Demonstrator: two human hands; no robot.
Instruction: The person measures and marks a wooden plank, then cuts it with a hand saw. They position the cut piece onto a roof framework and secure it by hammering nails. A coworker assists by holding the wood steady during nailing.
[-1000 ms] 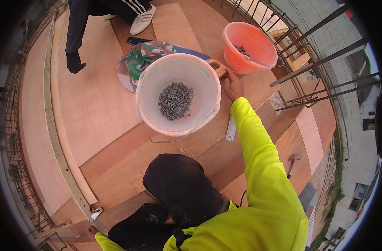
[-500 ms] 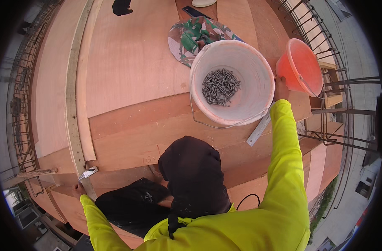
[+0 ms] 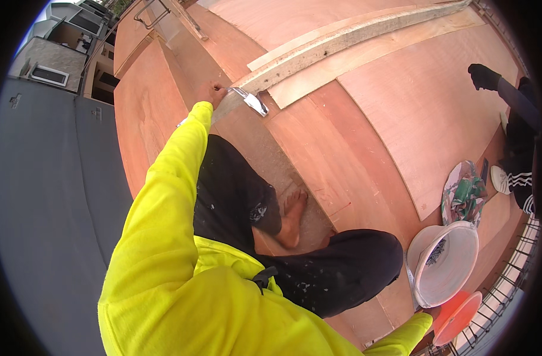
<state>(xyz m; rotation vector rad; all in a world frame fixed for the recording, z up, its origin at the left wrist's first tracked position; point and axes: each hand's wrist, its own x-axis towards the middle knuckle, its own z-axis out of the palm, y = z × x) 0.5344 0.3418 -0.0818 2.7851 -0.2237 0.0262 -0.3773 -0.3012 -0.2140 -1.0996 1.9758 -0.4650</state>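
My left hand (image 3: 211, 94) is closed at the end of a wooden beam, around a shiny silver metal tool (image 3: 251, 101). The tool's broad end sticks out over the beam's edge; the rest is hidden by my fingers. My right hand (image 3: 431, 312) is low at the right, between a whitish bucket (image 3: 422, 252) and a red bucket (image 3: 458, 317). Its fingers are mostly hidden, so its grip does not show. Nails (image 3: 436, 252) lie in the whitish bucket, which stands tilted in this view.
Pinkish plywood sheets (image 3: 372, 118) surround my crouching legs, with the long wooden beam (image 3: 354, 38) across them. A camouflage cloth hat (image 3: 464, 193) lies past the whitish bucket. At far right are another person's dark-gloved hand (image 3: 483, 77) and shoe (image 3: 500, 180). Rebar (image 3: 514, 267) lines the right edge.
The view has swung left, so the buckets now appear at lower right and the beam at the top. My left hand stays by the beam's end; my right stays by the buckets.
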